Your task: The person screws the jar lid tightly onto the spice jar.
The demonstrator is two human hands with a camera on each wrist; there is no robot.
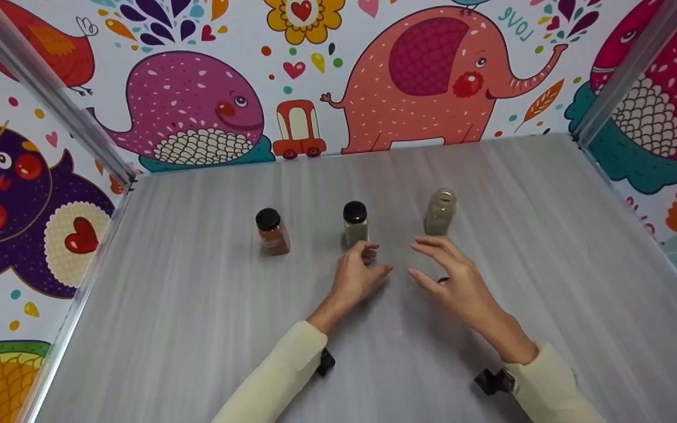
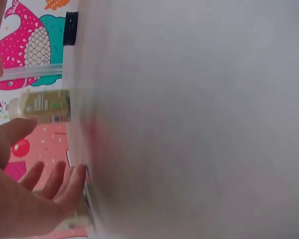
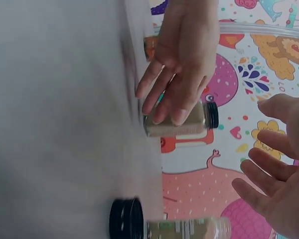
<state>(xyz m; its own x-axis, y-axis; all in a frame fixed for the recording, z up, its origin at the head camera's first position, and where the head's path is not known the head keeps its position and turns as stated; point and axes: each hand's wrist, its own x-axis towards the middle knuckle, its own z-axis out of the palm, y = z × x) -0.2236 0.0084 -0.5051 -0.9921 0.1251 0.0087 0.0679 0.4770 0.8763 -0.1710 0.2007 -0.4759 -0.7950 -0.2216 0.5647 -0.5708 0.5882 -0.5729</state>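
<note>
My left hand (image 1: 355, 276) is just in front of the middle jar (image 1: 356, 228), which holds a pale greenish-tan powder under a black lid. Its fingers are loosely bent and hold nothing; whether they touch the jar I cannot tell. My right hand (image 1: 462, 288) hovers over the table, thumb and fingers spread apart with nothing between them. Beyond it stands an uncapped glass jar (image 1: 441, 212) of similar powder, its label visible in the left wrist view. A loose black lid (image 3: 125, 219) lies on the table, mostly hidden below the right hand in the head view.
A third jar (image 1: 274, 232), with reddish-brown contents and a black lid, stands upright at the left. The grey wood-grain table (image 1: 209, 329) ends at a wall printed with cartoon animals (image 1: 426, 88). Metal posts (image 1: 632, 70) rise at the back corners.
</note>
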